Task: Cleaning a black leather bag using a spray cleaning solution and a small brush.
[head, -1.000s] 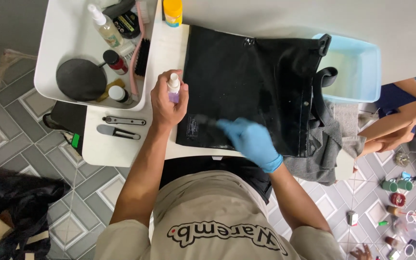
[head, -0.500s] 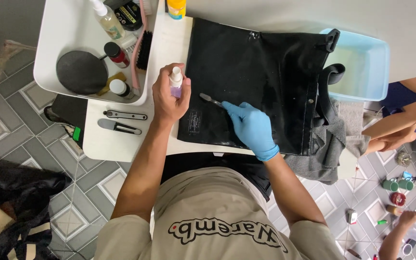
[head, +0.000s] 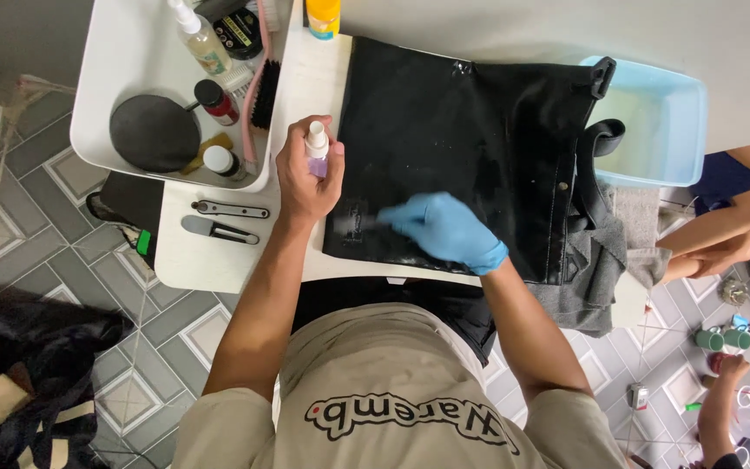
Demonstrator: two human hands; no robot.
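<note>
Working: black bag [head: 470, 148] flat on the white table [head: 210, 260], cleaning it by hand.
Left hand: my bare left hand [head: 305, 178] is wrapped around a small spray bottle [head: 316, 148], white nozzle up, held over the bag's left edge.
Right hand: my gloved right hand [head: 444, 227] is down on the bag's lower left area, fingers curled around something thin and blurred, probably a small brush; can't tell the exact grip.
Bag position: lies between the tray [head: 119, 95] and the blue tub [head: 661, 122], strap [head: 596, 165] hanging off the right side onto a grey cloth [head: 592, 269].
Done so far: my read is the lower left panel looks slightly wet and shiny around my glove, so that patch is being treated.
Left to do: the upper and right parts of the bag look dull and dry, so I judge most of the surface remains.
Tray: holds a round black pad [head: 154, 132], a pink-handled brush [head: 258, 87], a clear bottle [head: 201, 39] and small capped bottles.
Table edge: two metal tools [head: 223, 219] lie near my left forearm, clear of the bag.
In the way: the strap and grey cloth crowd the right edge; another person's arm [head: 731, 234] sits well apart on the right.
</note>
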